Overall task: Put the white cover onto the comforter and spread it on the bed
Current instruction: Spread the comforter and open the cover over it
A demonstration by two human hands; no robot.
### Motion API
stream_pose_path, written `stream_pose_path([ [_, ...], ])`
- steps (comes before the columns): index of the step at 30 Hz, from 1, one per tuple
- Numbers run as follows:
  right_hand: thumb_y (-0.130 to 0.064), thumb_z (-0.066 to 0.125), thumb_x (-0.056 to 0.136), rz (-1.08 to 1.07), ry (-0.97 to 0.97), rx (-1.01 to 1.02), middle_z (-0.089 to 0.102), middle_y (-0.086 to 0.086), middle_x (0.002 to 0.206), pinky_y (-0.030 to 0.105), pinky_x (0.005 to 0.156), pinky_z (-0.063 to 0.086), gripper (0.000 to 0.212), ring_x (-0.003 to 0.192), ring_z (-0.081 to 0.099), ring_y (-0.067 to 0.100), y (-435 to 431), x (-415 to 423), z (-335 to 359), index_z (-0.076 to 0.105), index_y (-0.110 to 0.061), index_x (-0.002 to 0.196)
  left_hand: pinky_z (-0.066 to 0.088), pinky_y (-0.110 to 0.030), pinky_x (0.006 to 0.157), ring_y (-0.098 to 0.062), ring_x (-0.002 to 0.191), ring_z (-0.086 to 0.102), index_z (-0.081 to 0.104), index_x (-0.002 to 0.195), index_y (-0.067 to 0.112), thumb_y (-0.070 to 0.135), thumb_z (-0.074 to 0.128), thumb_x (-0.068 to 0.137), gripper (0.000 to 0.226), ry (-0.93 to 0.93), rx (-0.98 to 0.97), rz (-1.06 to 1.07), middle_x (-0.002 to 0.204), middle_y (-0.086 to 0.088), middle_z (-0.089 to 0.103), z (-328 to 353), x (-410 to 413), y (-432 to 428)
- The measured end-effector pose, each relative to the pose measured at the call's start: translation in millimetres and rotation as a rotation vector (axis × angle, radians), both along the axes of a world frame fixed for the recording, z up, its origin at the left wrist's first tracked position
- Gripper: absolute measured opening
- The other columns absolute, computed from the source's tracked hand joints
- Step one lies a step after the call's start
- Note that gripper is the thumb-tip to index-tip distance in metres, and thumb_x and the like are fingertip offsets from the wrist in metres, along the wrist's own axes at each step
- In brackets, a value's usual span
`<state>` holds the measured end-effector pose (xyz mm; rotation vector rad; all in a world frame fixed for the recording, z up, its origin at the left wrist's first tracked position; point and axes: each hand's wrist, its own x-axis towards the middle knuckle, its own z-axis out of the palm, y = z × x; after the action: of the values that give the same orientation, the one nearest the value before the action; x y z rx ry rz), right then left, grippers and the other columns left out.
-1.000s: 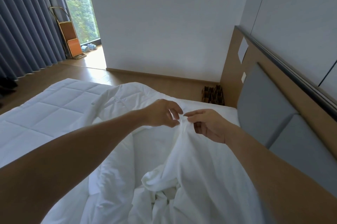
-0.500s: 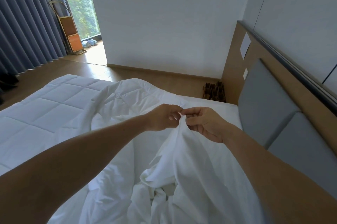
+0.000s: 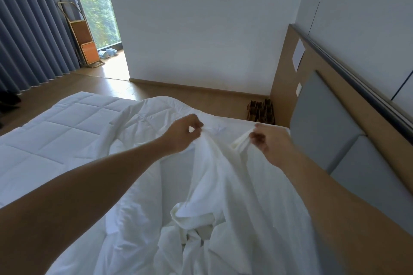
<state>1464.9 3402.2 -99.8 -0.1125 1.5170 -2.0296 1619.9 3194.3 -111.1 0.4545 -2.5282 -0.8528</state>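
Note:
The smooth white cover (image 3: 214, 180) is bunched up in front of me and hangs from both hands above the bed. My left hand (image 3: 183, 135) pinches one part of its upper edge. A short way to the right, my right hand (image 3: 268, 142) grips another part, a rolled strip of fabric sticking out past its fingers. The quilted white comforter (image 3: 58, 138) lies on the bed to the left, flat at the far side and crumpled under my left arm. The cover's lower folds pile up between my forearms.
A grey padded headboard (image 3: 317, 127) in a wooden frame runs along the right. A dark wooden object (image 3: 261, 111) stands on the floor beyond the bed's far corner. Blue-grey curtains (image 3: 26, 35) and a folded wooden stand (image 3: 82, 37) are at the far left by the window.
My hands, which held the cover's edge close together, have drawn apart sideways, each keeping its hold, so the edge stretches between them. The view has tilted slightly.

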Motion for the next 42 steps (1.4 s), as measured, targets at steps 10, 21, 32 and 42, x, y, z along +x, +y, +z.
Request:
stream_pose_path([
  [10, 0.0, 0.054, 0.091, -0.546, 0.436, 0.15, 0.06, -0.002, 0.076, 0.018, 0.064, 0.048, 0.02, 0.065, 0.055, 0.008, 38.6, -57.6, 11.9, 0.064, -0.014, 0.101, 0.046, -0.045, 0.088, -0.044, 0.111, 0.055, 0.047, 0.12, -0.007, 0.013, 0.051, 0.094, 0.033, -0.041, 0.154, 0.744, 0.119, -0.027, 0.058, 19.8, 14.3, -75.8],
  [21, -0.003, 0.052, 0.089, -0.417, 0.426, 0.759, 0.069, 0.017, 0.114, 0.035, 0.091, 0.048, 0.032, 0.11, 0.063, 0.035, 46.7, -61.1, -113.3, 0.07, -0.003, 0.116, 0.048, -0.034, 0.093, -0.032, 0.12, 0.055, 0.05, 0.129, 0.011, 0.018, 0.054, 0.09, 0.041, -0.954, -0.283, 0.295, 0.133, -0.015, 0.055, -101.0, 15.7, -53.2],
  [32, -0.042, 0.061, 0.09, 0.452, 0.805, 1.436, 0.043, 0.008, 0.142, 0.04, 0.106, 0.036, 0.058, 0.132, 0.037, 0.028, 55.1, -68.0, -254.0, 0.048, -0.022, 0.143, 0.005, -0.053, 0.121, -0.026, 0.152, -0.012, -0.005, 0.158, 0.018, 0.03, 0.058, 0.096, 0.09, -1.105, -0.594, -0.388, 0.166, -0.007, -0.01, -273.7, -75.1, 38.9],
  [42, -0.07, 0.061, 0.081, 0.908, 0.984, 1.215, -0.005, -0.005, 0.166, 0.052, 0.121, 0.009, 0.108, 0.152, -0.012, 0.02, -19.7, -117.0, -352.9, -0.002, -0.027, 0.158, -0.011, -0.054, 0.12, -0.027, 0.146, -0.031, -0.014, 0.156, 0.026, 0.06, 0.075, 0.073, 0.126, -0.953, -0.591, -0.314, 0.16, -0.007, -0.028, -361.6, -106.5, -2.4],
])
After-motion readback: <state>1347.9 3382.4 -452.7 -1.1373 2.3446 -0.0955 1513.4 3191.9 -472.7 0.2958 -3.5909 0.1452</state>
